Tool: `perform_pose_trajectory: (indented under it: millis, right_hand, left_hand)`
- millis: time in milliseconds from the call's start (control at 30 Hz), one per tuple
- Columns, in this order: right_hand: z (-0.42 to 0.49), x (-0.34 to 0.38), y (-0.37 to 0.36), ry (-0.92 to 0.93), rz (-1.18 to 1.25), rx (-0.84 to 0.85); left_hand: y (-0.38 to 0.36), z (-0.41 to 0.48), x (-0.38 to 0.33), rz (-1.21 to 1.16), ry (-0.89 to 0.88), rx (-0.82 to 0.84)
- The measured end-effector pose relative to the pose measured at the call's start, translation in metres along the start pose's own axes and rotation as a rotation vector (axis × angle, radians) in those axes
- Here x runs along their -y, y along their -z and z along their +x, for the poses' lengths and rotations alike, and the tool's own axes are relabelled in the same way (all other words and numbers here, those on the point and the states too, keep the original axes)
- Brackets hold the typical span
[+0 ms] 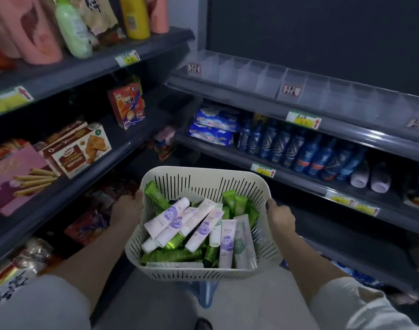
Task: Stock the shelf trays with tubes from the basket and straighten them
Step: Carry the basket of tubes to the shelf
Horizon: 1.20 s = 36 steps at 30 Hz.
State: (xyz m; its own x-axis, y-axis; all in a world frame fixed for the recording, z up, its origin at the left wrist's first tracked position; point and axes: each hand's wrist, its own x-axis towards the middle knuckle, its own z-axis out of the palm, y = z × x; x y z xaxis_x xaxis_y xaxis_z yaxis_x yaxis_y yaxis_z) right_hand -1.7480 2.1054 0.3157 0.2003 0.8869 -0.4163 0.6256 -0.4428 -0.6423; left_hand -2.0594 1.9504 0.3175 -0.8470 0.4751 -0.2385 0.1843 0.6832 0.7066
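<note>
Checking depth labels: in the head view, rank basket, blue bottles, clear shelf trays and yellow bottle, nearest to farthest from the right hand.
1. basket: the right hand grips its right rim.
2. blue bottles: middle shelf, right unit, beyond the hand.
3. clear shelf trays: the shelf above those bottles.
4. yellow bottle: top shelf, left unit.

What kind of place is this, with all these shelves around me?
Most likely a small shop aisle, or a mock-up of one: dark shelves carry yellow price tags, biscuit boxes and blue bottles, and clear divided trays line the upper right shelf.
</note>
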Motion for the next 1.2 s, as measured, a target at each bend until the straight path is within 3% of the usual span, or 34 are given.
perform_pose_trajectory:
  millis: [467,833,1100,1200]
  right_hand:
    - [0.112,0.041,-0.088,-0.156,-0.061,-0.036]
    - [0.106,0.044,-0.089,-0.189,-0.049,-0.062]
    - [0.09,0.035,-0.083,-0.204,-0.073,-0.04]
    - [0.086,0.038,-0.08,-0.179,-0.085,0.007]
  left_hand:
    - [-0.104,0.144,-0.018,0.22,0.086,0.111]
    - [-0.107,0.146,-0.025,0.169,0.052,0.067]
    - [-0.109,0.153,-0.05,0.251,0.164,0.275]
    - [-0.103,0.145,-0.057,0.269,0.126,0.355]
